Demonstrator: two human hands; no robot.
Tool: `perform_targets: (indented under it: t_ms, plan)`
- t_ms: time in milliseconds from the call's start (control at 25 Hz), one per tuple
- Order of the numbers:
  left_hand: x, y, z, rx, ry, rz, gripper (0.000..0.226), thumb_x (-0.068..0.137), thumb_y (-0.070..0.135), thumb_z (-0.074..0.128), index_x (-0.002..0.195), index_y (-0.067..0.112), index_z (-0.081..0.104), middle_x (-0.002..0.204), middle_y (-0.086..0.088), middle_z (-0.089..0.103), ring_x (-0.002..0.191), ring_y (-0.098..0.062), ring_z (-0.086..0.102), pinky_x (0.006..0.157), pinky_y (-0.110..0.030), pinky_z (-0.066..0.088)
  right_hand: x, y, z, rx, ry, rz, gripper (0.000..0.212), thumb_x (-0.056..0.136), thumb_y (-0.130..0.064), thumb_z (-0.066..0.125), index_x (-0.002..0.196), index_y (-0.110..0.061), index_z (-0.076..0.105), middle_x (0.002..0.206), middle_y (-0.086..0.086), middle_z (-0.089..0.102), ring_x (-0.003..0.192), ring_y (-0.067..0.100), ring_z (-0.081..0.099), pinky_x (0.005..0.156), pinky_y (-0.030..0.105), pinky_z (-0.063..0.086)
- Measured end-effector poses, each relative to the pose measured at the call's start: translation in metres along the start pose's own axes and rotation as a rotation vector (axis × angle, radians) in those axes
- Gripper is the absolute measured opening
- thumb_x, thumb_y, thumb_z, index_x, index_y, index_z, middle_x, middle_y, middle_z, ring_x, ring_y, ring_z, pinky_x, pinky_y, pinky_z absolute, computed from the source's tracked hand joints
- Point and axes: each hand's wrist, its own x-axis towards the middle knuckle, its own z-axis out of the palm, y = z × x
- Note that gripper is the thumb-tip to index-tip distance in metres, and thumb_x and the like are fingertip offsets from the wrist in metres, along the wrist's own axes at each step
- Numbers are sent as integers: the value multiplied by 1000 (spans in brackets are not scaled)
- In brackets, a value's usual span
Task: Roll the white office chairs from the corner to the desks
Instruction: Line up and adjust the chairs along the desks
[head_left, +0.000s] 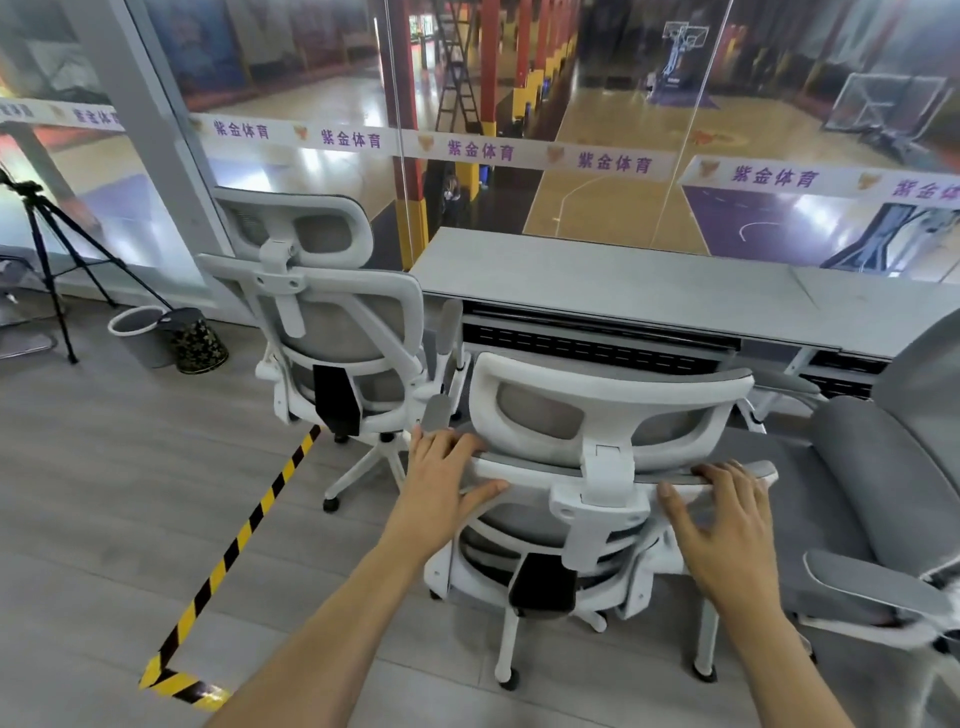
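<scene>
The grey floor (104, 493) bears striped tape (249, 525), the near white chair (613, 395), the far white chair (343, 332), a bin (137, 332) and tripod (23, 188).

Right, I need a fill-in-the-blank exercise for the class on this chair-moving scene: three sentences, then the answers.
1. The left hand and the right hand both hold the nearer white office chair by the top of its ____.
2. The striped floor tape is black and ____.
3. The tripod stands to the ____ of the waste bin.
Answers: backrest; yellow; left.
</scene>
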Motion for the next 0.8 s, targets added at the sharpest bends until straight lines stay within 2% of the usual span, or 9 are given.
perform_targets:
  t_ms: [200,280,400,520,640,720,800]
  plan:
    - [48,-22,-3,-7,-94,6,56,84,68,59,116,23,60,111,3,55,119,-20,49,124,-48,8,24,-11,19,39,18,50,62,93,-61,59,127,-9,57,137,10,53,143,27,33,121,53,26]
    - [72,-28,3,-1,-107,5,57,84,69,58,118,23,59,117,1,55,126,-22,45,122,-49,14,43,-12,27,47,15,77,61,91,-56,61,129,-9,57,140,10,52,145,26,31,122,53,25]
    - [108,-30,17,-19,-113,-6,57,84,65,60,120,21,59,124,-1,54,132,-23,37,117,-51,25,75,-3,41,56,43,91,61,93,-59,58,129,-10,55,141,9,50,145,26,29,122,52,24]
    - [152,-34,35,-41,-112,-13,57,82,64,64,118,21,60,120,3,55,126,-21,40,113,-49,31,114,14,57,56,75,86,65,93,-67,51,127,-12,55,140,8,49,144,25,31,124,49,21]
    - [195,-46,52,-20,-152,-21,62,81,73,58,118,23,58,114,9,53,118,-16,41,107,-41,38,153,28,78,50,110,73,66,91,-68,50,124,-12,56,138,7,51,143,25,33,123,51,19]
    - [222,-53,63,-17,-164,-21,65,81,77,53,118,24,57,112,10,53,117,-16,42,103,-41,41,178,35,90,53,108,89,64,91,-68,50,125,-14,56,138,6,52,144,25,32,124,51,17]
    - [243,-57,69,-51,-147,-47,60,81,74,58,118,27,57,114,11,53,115,-15,43,102,-41,42,200,35,100,63,96,98,65,91,-69,49,125,-14,57,139,5,52,145,25,32,124,51,18]
